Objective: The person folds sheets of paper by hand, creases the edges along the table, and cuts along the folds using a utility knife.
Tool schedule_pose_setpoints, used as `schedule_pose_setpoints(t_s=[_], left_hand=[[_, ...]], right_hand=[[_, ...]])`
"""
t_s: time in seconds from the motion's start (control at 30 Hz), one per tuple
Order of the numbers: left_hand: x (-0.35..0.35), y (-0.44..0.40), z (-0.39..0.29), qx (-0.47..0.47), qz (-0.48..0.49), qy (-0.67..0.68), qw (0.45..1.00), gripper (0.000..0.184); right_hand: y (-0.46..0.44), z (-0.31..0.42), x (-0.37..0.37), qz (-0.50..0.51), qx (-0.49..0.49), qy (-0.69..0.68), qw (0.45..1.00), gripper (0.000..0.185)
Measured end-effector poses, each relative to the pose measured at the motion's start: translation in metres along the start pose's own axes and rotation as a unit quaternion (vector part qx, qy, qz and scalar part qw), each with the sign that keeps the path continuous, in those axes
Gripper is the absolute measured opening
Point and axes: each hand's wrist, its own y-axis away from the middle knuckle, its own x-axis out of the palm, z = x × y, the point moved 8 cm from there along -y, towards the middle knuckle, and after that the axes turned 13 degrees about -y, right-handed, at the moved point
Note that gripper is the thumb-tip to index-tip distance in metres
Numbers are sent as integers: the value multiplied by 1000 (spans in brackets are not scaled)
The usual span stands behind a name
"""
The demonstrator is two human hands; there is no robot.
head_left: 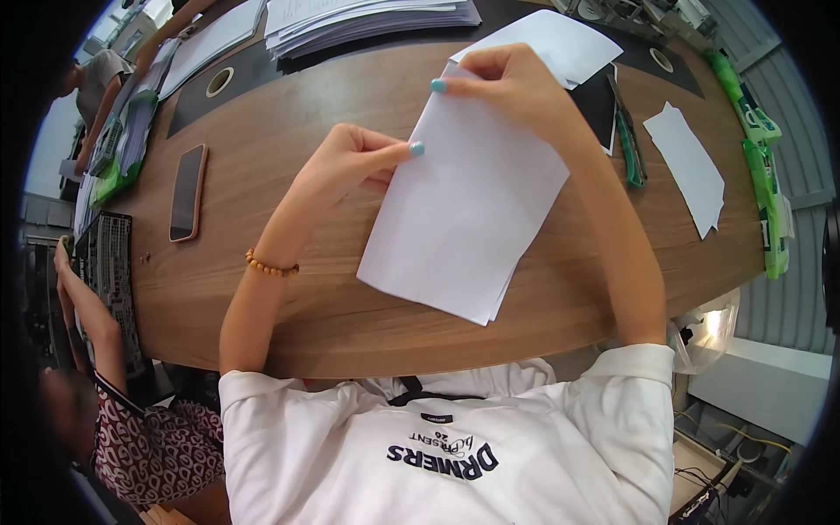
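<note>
A small set of white paper sheets [468, 210] is held tilted above the wooden table, its lower right corner showing more than one layer. My left hand [367, 157] pinches the left edge, with the thumb on top and a beaded bracelet at the wrist. At the upper left corner my right hand [512, 83] grips the same sheets between thumb and fingers. Behind my right hand lies more white paper [560, 44]. A green utility knife [627, 144] rests right of my right forearm, beside a cut strip of white paper [687, 166].
A phone [188, 192] lies on the left of the table [262, 166]. Paper stacks [367, 26] stand at the back. Green-white packages [766, 206] line the right edge. At far left are a keyboard [112, 289] and other people, one in a patterned garment [157, 437].
</note>
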Motion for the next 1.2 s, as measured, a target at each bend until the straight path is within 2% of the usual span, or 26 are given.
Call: schedule_pose_setpoints(t_s=[0.17,0.23,0.37,0.53,0.63,1.2], left_hand=[[5,11,23,-36,33,-49,998,26],[8,12,30,-41,43,-22,998,23],[14,16,42,-30,60,8,998,23],[-4,16,37,0,16,-89,996,22],[-11,10,42,-16,5,-121,992,21],[-14,8,40,-36,-14,-150,988,17]], right_hand=[[0,-8,-16,-18,24,3,1000,26],[-1,-5,-13,-22,-12,-7,1000,26],[-1,-4,-23,-54,-14,-39,998,25],[-1,-9,-36,-61,-18,15,998,25],[-2,-14,-37,-68,-12,12,998,25],[2,-34,-28,-67,6,-37,997,24]])
